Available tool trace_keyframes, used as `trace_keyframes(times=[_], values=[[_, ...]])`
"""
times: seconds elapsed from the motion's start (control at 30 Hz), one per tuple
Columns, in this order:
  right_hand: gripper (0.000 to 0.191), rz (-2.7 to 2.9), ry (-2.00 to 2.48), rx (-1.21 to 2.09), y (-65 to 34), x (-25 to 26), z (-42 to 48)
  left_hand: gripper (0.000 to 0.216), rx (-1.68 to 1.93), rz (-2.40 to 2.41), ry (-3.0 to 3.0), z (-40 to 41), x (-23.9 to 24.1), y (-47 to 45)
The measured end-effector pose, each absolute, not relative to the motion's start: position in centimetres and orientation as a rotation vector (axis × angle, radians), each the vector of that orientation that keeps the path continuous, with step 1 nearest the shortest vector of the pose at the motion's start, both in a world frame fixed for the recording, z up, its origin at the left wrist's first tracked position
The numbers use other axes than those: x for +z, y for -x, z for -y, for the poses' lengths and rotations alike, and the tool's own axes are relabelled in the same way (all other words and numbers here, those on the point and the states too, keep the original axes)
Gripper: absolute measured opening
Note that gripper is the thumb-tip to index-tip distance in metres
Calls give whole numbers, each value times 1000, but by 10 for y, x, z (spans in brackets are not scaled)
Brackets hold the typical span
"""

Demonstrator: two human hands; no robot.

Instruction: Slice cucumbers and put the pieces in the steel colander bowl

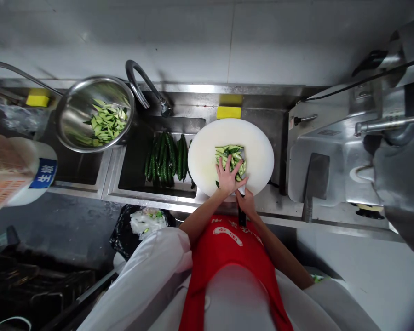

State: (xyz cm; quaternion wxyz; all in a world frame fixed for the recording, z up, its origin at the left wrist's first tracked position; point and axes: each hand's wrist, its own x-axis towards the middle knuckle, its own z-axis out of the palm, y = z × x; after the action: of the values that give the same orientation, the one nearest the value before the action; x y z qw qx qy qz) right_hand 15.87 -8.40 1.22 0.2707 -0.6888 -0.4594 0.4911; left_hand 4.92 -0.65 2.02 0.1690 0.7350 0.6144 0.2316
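Observation:
A round white cutting board [203, 161] lies across the sink edge and carries a small heap of sliced cucumber [229, 150]. On top of that heap my left hand [227, 178] lies flat with its fingers spread. At the board's near edge my right hand [246, 203] is wrapped round the black handle of a kitchen knife [242, 218]. The blade lies flat on the board, partly under the cucumber slices and beside my left hand; much of it is hidden. A small dark green scrap rests left of my left wrist.
Whole cucumbers [163, 158] lie in the sink left of the board, below a curved faucet [138, 80]. A steel bowl [67, 117] with cut cucumber stands further left. Behind the board is a yellow block [228, 112]. A metal machine [396, 151] occupies the right; a bagged bin [119, 230] stands below.

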Motion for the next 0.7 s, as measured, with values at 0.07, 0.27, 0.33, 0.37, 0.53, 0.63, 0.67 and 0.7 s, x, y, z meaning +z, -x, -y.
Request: trace_keyframes(times=[0.07, 0.27, 0.33, 0.37, 0.53, 0.63, 0.67, 0.7], values=[[40, 1205, 1840, 1333, -154, 13, 86, 74, 679, -1738, -2109, 7, 20, -49], [39, 1027, 1791, 1392, -164, 23, 100, 68, 740, -1612, -2202, 10, 31, -63], [40, 988, 1790, 1369, -167, 29, 102, 67, 766, -1576, -2222, 9, 41, -69], [40, 980, 1787, 1354, -166, 33, 102, 66, 779, -1561, -2229, 8, 46, -70], [38, 1047, 1649, 1356, -136, 60, 84, 57, 879, -1587, -2231, -6, 85, -35], [35, 1164, 1470, 1441, -92, 80, 56, 56, 995, -1734, -2230, -19, 114, 21], [34, 1216, 1405, 1474, -73, 87, 44, 56, 1047, -1803, -2220, -24, 124, 44], [33, 1277, 1339, 1507, -52, 95, 31, 57, 1098, -1874, -2202, -29, 134, 69]])
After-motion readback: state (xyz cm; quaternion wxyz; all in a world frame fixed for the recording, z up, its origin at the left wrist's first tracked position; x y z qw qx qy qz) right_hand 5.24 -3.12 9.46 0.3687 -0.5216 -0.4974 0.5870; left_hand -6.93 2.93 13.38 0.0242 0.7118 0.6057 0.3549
